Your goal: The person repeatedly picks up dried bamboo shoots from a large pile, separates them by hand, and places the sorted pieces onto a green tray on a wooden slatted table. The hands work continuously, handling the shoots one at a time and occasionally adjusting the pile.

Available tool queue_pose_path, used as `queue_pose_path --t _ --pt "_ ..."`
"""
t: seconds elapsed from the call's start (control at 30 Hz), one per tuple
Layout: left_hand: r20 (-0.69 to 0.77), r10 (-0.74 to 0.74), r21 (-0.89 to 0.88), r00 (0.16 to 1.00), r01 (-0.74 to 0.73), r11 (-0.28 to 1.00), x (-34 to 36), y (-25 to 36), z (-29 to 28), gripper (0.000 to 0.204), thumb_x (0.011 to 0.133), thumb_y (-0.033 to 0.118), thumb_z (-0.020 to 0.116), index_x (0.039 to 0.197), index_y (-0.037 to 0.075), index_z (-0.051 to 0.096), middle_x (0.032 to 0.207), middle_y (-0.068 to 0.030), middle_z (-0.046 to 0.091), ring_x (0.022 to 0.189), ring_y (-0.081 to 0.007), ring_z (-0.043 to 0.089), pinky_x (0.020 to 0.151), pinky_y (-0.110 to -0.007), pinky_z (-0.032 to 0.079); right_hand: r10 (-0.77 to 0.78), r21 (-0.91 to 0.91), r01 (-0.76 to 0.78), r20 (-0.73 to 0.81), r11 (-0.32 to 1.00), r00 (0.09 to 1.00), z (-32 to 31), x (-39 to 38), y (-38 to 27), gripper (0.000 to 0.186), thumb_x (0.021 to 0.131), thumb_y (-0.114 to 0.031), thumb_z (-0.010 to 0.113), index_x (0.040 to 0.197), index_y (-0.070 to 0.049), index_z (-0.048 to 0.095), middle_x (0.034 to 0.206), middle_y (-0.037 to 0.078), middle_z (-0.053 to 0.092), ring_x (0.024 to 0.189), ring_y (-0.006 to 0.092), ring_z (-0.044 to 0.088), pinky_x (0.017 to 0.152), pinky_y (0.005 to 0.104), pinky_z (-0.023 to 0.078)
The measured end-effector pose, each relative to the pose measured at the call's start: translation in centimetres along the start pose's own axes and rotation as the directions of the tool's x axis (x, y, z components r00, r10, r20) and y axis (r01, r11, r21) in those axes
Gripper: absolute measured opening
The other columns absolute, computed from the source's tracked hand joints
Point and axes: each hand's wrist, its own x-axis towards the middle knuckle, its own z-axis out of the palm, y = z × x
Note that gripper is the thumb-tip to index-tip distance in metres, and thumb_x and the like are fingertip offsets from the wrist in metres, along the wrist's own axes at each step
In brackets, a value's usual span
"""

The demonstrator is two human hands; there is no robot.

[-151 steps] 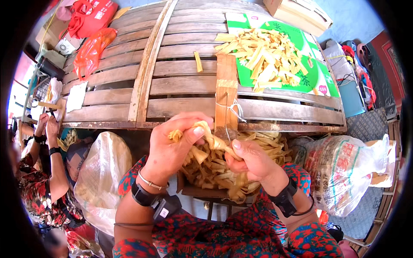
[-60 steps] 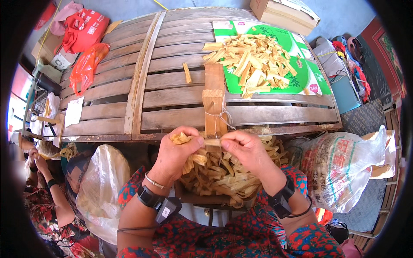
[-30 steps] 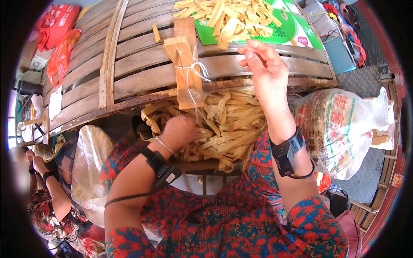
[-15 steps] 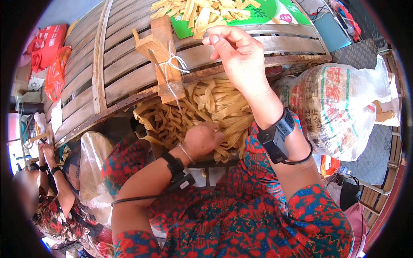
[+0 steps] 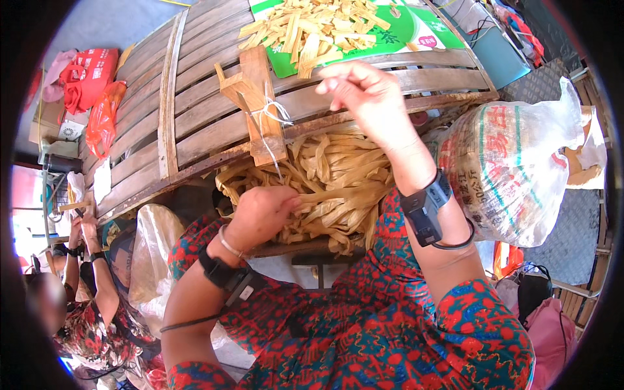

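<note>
My left hand is closed round the end of a long, flat tan strip, over a heap of similar strips at my lap. Above the heap's right side, my right hand is raised with thumb and forefinger drawn together; whatever they may pinch is too small to make out. A wooden block fixture is at the table's near edge, with white string tied round it and a thin blade-like piece slanting down from it. Short cut tan pieces lie beyond on a green sheet.
The slatted wooden table spans the far side. At right stands a bulging woven sack in clear plastic. Red bags are at the far left. Another person's hands work at the left edge, near a clear plastic bag.
My left hand has moved left, and a strip now stretches from its fingers. My right hand sits slightly lower in the picture. The whole view has shifted a little.
</note>
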Motion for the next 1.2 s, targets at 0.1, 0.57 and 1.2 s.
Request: queue_pose_path --t 0.1,0.57,1.2 --pt "0.018 -0.235 -0.381 0.972 0.224 0.897 -2.0 1.9 -3.2 0.013 0.091 0.015 0.062 0.089 0.003 0.066 0.079 -0.0088 0.068 0.071 -0.0228 0.066 0.066 -0.033 0.051 0.233 -0.025 -0.233 0.221 0.972 0.947 -1.3 -0.1 -2.2 0.016 0.093 -0.006 0.059 0.106 -0.003 0.068 0.088 0.005 0.070 0.073 0.0093 0.063 0.068 0.0234 0.053" --pt "0.227 -0.240 -0.780 0.944 0.324 0.535 -3.2 2.2 -11.1 0.030 0.094 0.014 0.055 0.116 -0.005 0.063 0.103 -0.0131 0.069 0.089 -0.0190 0.064 0.085 -0.029 0.049 -0.091 -0.322 0.251 0.440 0.913 0.894 4.6 -2.4 -5.3 0.008 0.087 -0.016 0.065 0.086 -0.008 0.065 0.075 0.008 0.063 0.066 0.0261 0.062 0.060 0.0351 0.049" --pt "-0.398 0.318 0.030 0.861 -0.334 0.942 2.6 0.5 -9.8 0.030 0.071 0.022 0.081 0.099 0.013 0.073 0.068 -0.0068 0.057 0.058 -0.0232 0.059 0.050 -0.029 0.045 0.669 -0.053 -0.789 0.566 0.612 0.482 8.1 -1.2 -1.8 0.014 0.089 -0.010 0.055 0.080 -0.009 0.065 0.067 -0.005 0.052 0.053 0.0040 0.040 0.048 0.0200 0.027"
